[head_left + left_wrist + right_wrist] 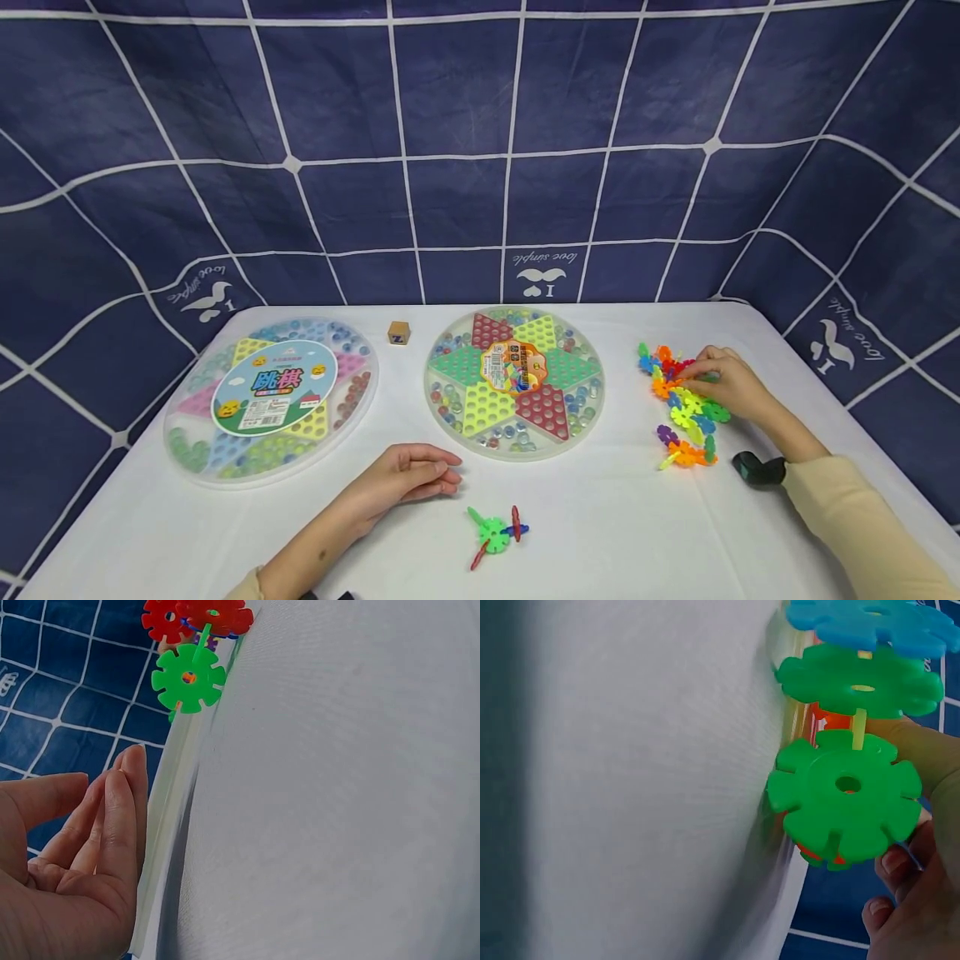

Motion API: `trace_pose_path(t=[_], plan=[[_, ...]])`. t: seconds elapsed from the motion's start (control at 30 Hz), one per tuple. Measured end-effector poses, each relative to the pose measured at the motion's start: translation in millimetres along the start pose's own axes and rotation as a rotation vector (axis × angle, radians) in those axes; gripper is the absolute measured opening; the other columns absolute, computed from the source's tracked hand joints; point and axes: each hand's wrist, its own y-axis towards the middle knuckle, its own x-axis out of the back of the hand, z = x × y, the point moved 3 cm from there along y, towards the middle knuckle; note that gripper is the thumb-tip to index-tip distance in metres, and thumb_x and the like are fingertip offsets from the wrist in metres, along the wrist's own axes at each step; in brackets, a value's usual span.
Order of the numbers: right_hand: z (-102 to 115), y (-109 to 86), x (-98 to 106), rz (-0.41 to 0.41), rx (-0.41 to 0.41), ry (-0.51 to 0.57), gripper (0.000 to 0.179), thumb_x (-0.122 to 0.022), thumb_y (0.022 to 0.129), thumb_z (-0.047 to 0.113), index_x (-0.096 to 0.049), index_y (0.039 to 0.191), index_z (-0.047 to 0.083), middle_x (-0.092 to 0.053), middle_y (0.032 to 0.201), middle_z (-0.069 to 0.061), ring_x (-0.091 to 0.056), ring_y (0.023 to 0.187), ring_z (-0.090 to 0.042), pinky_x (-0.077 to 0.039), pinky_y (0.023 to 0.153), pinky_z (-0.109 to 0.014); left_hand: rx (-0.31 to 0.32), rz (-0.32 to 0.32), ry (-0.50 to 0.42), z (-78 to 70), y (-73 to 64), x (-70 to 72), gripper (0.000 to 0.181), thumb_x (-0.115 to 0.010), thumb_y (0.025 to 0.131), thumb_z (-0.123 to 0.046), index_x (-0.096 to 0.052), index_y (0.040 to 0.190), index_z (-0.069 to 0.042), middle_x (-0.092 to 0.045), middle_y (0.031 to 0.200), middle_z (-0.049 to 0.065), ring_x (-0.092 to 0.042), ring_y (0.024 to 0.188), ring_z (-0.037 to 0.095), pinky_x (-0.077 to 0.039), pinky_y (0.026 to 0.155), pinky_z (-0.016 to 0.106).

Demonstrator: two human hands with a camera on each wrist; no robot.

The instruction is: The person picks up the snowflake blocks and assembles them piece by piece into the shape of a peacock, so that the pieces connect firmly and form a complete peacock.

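My left hand (408, 479) rests on the white table with fingers loosely bent, and nothing shows between thumb and fingers in the left wrist view. Just in front of it lies a small joined cluster of notched plastic snowflake discs (493, 535), with a green disc in the middle and red, blue and green ones slotted on. At the right, my right hand (726, 385) reaches into a pile of colourful snowflake discs (686, 410), its fingertips at a red disc (677, 367). Green discs (847, 791) hide those fingertips in the right wrist view; I cannot tell whether they pinch one.
Two round Chinese checkers sets with marbles lie flat: one (178, 400) at the left, the other (588, 433) near the middle. Between them, towards the back, sits a small wooden letter cube (399, 333). A dark blue checked cloth (457, 200) hangs behind the table.
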Motion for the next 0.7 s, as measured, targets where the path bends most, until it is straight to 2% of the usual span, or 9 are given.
trace_pose_path(t=[0.2,0.4,0.57,0.7], plan=[[0.2,-1.5,1.3,-0.033,-0.032,0.044,0.008,-0.075,0.074,-0.003,-0.073,0.080,0.002,-0.051,0.074,0.001,-0.039,0.079,-0.019,-0.032,0.060,-0.027,0.003,0.008,0.003,-0.1,0.3,-0.7,0.033,-0.057,0.094,-0.010,-0.055,0.116,0.014,-0.066,0.098,0.017,-0.065,0.092,0.022,-0.049,0.085,0.030],[2.3,0.1,1.4,-0.032,-0.037,0.055,0.008,-0.075,0.075,-0.004,-0.072,0.080,0.002,-0.050,0.075,0.001,-0.039,0.080,-0.018,-0.032,0.061,-0.029,0.005,0.008,0.009,-0.8,0.8,-3.6,0.032,-0.057,0.093,-0.010,-0.056,0.116,0.013,-0.066,0.098,0.017,-0.065,0.092,0.022,-0.050,0.084,0.029],[9.5,4.0,3.4,-0.054,0.011,0.038,0.010,-0.076,0.074,-0.003,-0.073,0.080,0.004,-0.052,0.075,0.004,-0.038,0.079,-0.013,-0.032,0.061,-0.029,0.018,0.000,0.015,-1.4,1.6,-6.3,0.032,-0.058,0.093,-0.012,-0.057,0.115,0.012,-0.066,0.098,0.017,-0.065,0.092,0.022,-0.050,0.083,0.028],[20.2,8.1,11.3,-0.085,0.055,0.023,0.012,-0.077,0.072,-0.005,-0.073,0.079,0.004,-0.051,0.074,0.005,-0.038,0.076,-0.015,-0.031,0.059,-0.028,0.019,-0.002,0.011,-3.1,2.9,-8.7,0.032,-0.058,0.093,-0.013,-0.058,0.115,0.011,-0.066,0.098,0.017,-0.065,0.092,0.022,-0.050,0.083,0.028]])
